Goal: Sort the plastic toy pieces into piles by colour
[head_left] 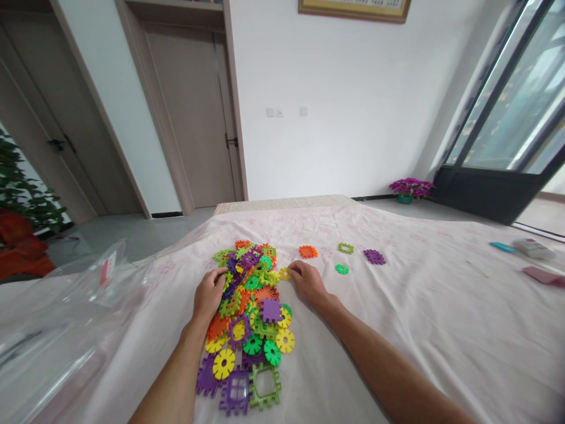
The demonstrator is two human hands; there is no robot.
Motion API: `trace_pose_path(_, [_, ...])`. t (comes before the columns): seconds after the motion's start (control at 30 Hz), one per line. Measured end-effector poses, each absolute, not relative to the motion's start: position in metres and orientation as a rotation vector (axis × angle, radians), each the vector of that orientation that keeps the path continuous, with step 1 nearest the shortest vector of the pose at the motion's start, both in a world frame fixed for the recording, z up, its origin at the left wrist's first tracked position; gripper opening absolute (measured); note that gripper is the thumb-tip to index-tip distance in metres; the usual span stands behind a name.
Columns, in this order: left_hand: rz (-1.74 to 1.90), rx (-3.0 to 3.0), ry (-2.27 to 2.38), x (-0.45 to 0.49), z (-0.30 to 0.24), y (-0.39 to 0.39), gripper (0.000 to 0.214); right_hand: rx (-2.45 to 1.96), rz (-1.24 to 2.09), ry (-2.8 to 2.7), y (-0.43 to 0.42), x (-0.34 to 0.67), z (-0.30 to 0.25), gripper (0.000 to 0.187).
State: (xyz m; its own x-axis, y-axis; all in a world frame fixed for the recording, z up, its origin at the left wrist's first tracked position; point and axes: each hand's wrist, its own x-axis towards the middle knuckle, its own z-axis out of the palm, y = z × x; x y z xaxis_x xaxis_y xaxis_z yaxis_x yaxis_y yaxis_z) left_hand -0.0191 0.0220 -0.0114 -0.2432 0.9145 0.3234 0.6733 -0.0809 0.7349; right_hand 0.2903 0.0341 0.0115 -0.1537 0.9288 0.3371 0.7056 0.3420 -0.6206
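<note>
A heap of plastic building pieces [251,282] in purple, orange, green and yellow lies on the cloth. At its left edge my left hand [210,294] rests against the pieces, thumb and fingers slightly apart, holding nothing I can see. On the right side of the heap, my right hand [308,282] pinches a yellow notched disc [285,274] by its edge. Beyond that hand lie an orange square piece [308,252], a light green frame piece [345,248], a green notched disc [341,269] and a purple square piece [374,257], set apart from one another.
A pale flowered cloth [397,318] covers the surface. Clear plastic packaging [70,330] lies on the left. At the far right are a white packet [533,248], a blue item [502,247] and a pink item [544,276]. Doors and a white wall stand behind.
</note>
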Motion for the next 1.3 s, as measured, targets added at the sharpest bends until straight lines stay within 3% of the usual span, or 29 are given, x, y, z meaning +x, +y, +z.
trace_pose_path(0.2, [1.225,1.724,1.918,-0.018,-0.009,0.021,0.032,-1.539,0.293,-1.828,0.041,0.321,0.014,0.024])
trace_pose_path(0.63, [1.235,1.75,1.907,-0.019,-0.01,0.021,0.032,-1.719,-0.029,-1.964,0.034,0.336,0.015,0.017])
trace_pose_path(0.73, [1.237,1.757,1.903,-0.019,-0.01,0.021,0.032,-1.517,0.128,-2.035,0.027,0.327,0.019,0.016])
trace_pose_path(0.83, [1.24,1.761,1.901,-0.019,-0.01,0.02,0.032,-1.28,0.507,-2.134,0.019,0.315,0.019,0.013])
trace_pose_path(0.93, [1.247,1.756,1.901,-0.018,-0.009,0.02,0.033,-1.11,0.751,-2.26,0.013,0.304,0.02,0.026])
trace_pose_path(1.1, [1.244,1.762,1.903,-0.018,-0.009,0.02,0.032,-0.95,0.601,-2.469,0.006,0.297,0.027,0.038])
trace_pose_path(1.3, [1.249,1.755,1.899,-0.018,-0.009,0.019,0.032,-0.944,0.733,-2.383,0.006,0.294,0.025,0.03])
